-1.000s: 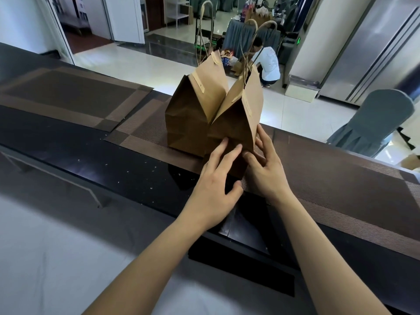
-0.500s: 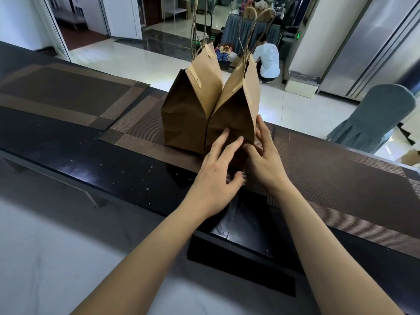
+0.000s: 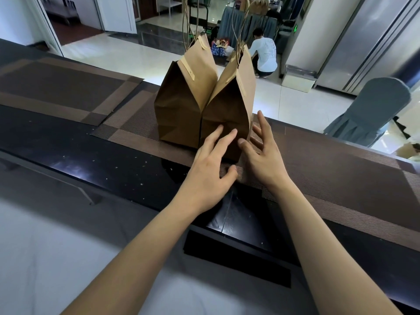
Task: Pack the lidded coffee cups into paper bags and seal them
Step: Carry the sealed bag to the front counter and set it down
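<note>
Two paper bags stand folded shut, side by side on the bench. The left hand touches the right-hand bag with straight fingers; the right hand hovers open, holding nothing. Packing looks nearly done.

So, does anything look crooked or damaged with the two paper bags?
Nothing serious. The left bag and right bag touch low and lean apart at their tops. The right bag's front is creased near the left hand.

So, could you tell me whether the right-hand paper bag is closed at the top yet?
Closed. The right paper bag has its top pinched to a narrow ridge below the twine handles, and it stands upright beside the left bag.
</note>
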`<state>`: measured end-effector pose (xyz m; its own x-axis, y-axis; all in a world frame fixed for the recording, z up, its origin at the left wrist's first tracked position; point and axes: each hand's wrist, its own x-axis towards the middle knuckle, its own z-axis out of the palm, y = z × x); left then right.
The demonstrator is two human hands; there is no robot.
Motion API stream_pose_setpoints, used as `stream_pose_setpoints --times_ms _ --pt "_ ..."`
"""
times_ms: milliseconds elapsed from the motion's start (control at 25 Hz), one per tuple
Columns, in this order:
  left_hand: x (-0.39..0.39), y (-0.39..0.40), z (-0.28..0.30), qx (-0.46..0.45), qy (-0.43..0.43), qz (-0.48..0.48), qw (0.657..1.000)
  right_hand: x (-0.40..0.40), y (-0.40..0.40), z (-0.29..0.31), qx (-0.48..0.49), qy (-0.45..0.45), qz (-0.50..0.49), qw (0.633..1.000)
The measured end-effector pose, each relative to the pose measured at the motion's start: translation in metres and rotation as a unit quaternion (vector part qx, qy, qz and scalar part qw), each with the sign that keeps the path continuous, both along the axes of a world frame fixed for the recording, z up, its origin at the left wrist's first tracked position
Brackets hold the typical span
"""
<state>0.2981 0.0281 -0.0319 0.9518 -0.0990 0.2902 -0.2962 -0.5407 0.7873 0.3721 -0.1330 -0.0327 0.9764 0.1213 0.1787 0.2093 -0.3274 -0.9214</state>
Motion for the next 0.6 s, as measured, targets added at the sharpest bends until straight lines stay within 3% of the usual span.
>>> stream_pose_setpoints --times_ms 360,600 --pt "-0.033 -0.016 0.012 0.012 0.000 -0.039 0.999 -0.063 -0.031 0.018 -0.048 -0.014 -0.036 0.998" --pt "-0.060 -0.040 0.022 0.014 -0.015 -0.127 0.992 -0.130 -0.066 0.037 -0.074 -0.023 -0.130 0.988"
